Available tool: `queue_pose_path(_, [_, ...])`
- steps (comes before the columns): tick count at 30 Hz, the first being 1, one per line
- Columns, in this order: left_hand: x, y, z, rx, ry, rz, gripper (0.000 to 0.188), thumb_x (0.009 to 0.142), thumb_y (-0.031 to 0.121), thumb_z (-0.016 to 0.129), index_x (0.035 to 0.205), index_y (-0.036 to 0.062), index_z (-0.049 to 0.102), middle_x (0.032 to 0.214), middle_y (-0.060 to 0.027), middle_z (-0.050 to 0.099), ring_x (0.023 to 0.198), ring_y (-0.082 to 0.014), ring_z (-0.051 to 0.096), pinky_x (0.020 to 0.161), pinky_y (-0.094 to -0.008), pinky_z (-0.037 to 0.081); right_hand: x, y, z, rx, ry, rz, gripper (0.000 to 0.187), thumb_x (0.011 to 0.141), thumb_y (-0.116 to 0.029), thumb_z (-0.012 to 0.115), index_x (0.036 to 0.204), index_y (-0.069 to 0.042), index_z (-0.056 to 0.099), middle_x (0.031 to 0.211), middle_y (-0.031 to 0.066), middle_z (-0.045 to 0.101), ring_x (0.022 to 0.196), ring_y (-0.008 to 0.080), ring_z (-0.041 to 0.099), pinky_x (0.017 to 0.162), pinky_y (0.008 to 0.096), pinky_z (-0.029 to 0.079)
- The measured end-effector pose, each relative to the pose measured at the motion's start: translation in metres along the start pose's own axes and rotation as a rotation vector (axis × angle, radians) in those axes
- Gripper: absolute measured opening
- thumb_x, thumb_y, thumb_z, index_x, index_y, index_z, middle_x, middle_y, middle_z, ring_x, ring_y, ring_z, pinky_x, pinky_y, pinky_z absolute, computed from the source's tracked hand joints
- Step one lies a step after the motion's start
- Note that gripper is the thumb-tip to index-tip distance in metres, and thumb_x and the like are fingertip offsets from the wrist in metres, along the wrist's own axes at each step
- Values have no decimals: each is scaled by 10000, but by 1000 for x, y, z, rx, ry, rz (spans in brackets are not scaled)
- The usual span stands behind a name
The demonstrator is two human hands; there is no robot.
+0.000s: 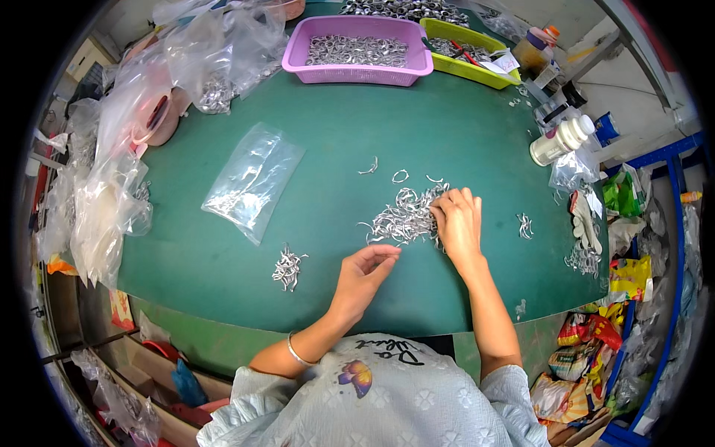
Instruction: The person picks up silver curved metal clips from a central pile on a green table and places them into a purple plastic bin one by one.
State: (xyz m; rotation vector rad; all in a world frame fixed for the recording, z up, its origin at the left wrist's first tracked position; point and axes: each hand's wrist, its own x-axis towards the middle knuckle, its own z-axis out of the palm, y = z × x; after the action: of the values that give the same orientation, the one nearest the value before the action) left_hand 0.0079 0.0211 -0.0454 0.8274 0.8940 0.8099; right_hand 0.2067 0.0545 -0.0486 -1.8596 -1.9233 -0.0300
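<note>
A loose pile of small curved silver metal pieces [395, 222] lies in front of me on the green table. My right hand [459, 226] reaches into the pile's right side, its fingers bent down and closed among the pieces; what they grip is hidden. At the near edge of the pile is my left hand [362, 277], thumb and fingertips pressed together; anything between them is too small to make out. Further left sits a smaller heap of the same pieces [287, 269]. A few pieces [525, 226] lie apart on the right, and a ring [400, 176] lies just beyond the pile.
A clear plastic bag [253, 182] lies flat at left centre. Along the far edge stand a purple basket [357, 75] and a yellow-green basket [477, 72] of metal pieces. Plastic bags [104, 216] crowd the left edge; a white bottle [560, 141] and gloves [585, 223] line the right.
</note>
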Motion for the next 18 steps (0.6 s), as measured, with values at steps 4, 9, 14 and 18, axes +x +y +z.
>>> queue_pose_path(4, [-2,2,-2,-19,1,-5,147,824,52,575,960,0,596,900,-33,603,844,-85,546,762,-221,429,0,-4,-15,187,40,91,58,712,-21,633,759,-11,599,730,70,562,733,208,507,649,307,376])
queue_pose_path(9, [-1,19,6,-47,-29,24,173,815,32,583,982,-11,589,905,-43,599,870,-96,551,785,-222,436,-25,-23,-40,710,128,202,51,731,19,604,780,9,592,732,94,584,661,207,522,598,276,414])
queue_pose_path(14, [-6,39,27,-133,-147,148,182,789,-36,592,971,-28,592,923,-66,589,865,-111,561,777,-230,454,-30,-55,-75,393,195,-222,127,640,21,641,753,-27,608,782,68,587,709,224,514,647,308,390])
queue_pose_path(18, [-11,45,35,-119,-160,207,143,769,-71,598,910,-52,607,932,-94,589,851,-127,568,760,-248,473,-38,-63,-89,223,253,-342,196,594,9,653,781,-40,627,830,61,591,711,223,506,650,315,377])
